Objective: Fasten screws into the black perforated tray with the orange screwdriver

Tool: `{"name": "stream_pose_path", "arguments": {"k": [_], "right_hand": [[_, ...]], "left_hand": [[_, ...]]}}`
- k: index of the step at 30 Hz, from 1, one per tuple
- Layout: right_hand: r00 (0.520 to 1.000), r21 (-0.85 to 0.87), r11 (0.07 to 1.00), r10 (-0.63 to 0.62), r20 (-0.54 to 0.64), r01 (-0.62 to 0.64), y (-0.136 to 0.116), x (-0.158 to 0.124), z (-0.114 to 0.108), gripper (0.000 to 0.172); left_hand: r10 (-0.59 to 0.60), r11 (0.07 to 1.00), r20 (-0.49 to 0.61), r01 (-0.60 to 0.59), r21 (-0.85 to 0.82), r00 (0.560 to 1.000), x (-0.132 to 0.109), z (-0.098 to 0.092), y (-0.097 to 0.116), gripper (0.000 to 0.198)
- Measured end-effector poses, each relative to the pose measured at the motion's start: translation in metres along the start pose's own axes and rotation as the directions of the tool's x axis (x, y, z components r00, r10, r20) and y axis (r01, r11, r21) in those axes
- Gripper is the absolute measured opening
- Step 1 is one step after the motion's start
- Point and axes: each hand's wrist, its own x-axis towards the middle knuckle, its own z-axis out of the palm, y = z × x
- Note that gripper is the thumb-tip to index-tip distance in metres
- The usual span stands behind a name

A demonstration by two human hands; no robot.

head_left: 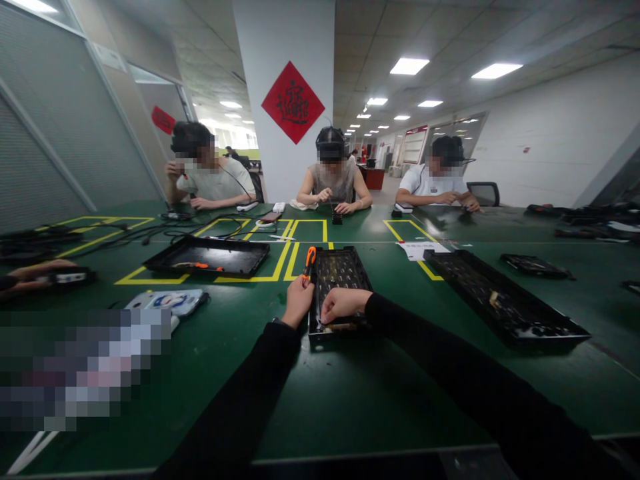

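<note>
A black rectangular casing [337, 270] with rows of small pale fittings inside, like a keyboard shell, lies on the table in front of me. My left hand [299, 300] is closed round the lower part of an orange-and-black screwdriver [310, 259] at the casing's left edge, with the handle pointing up and away. Over the near end of the casing, my right hand [345, 303] has its fingertips pinched together at the near left corner. Whatever is between those fingertips is too small to make out. A brownish strip [345, 326] runs along the casing's near edge.
Another black casing [510, 297] lies to the right, and a black tray [215, 257] with orange items to the left. Nearer left is a clear pouch [170, 301]. Another person's hand [37, 272] holds a dark device at far left. Three people sit across the green table [240, 400].
</note>
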Motion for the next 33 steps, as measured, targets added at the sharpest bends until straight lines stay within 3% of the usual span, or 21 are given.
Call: {"name": "stream_pose_path", "arguments": {"k": [7,10,12,14,16,18,22,28,30,33], "right_hand": [[0.999,0.064,0.998,-0.027,-0.034,0.029,0.005,0.000,-0.007,0.010],[0.968,0.112,0.985,-0.100,-0.230,0.129,0.008,0.003,-0.007,0.026],[0.854,0.171,0.954,-0.130,-0.505,0.246,0.004,0.005,-0.004,0.041],[0.685,0.237,0.875,-0.137,-0.716,0.422,-0.003,0.007,0.001,0.045],[0.569,0.292,0.763,-0.119,-0.813,0.577,-0.012,0.006,0.006,0.036],[0.519,0.337,0.676,-0.080,-0.851,0.656,-0.020,0.002,0.008,0.032],[0.514,0.436,0.569,0.027,-0.858,0.697,-0.020,-0.009,0.008,0.037],[0.545,0.453,0.607,0.039,-0.838,0.653,-0.003,-0.021,0.025,0.042],[0.555,0.445,0.616,0.016,-0.832,0.650,-0.001,-0.023,0.033,0.041],[0.569,0.442,0.605,-0.021,-0.822,0.662,-0.001,-0.023,0.041,0.037]], "left_hand": [[0.008,0.998,-0.020,-0.007,0.054,1.000,0.000,-0.001,0.001,0.023],[0.085,0.991,-0.053,-0.079,0.111,0.995,-0.005,-0.007,0.008,0.020],[0.173,0.977,-0.051,-0.165,0.132,0.984,-0.011,-0.013,0.017,0.014],[0.271,0.956,-0.002,-0.268,0.118,0.963,-0.018,-0.019,0.031,0.010],[0.369,0.927,0.090,-0.373,0.029,0.925,-0.024,-0.024,0.046,0.011],[0.428,0.903,0.147,-0.414,-0.116,0.892,-0.029,-0.028,0.060,0.018],[0.456,0.875,0.320,-0.352,-0.332,0.831,-0.034,-0.037,0.070,0.026],[0.459,0.882,0.485,-0.314,-0.352,0.745,-0.036,-0.048,0.052,0.026],[0.439,0.891,0.503,-0.289,-0.349,0.745,-0.036,-0.047,0.045,0.023],[0.376,0.912,0.466,-0.229,-0.341,0.801,-0.038,-0.043,0.037,0.021]]}}
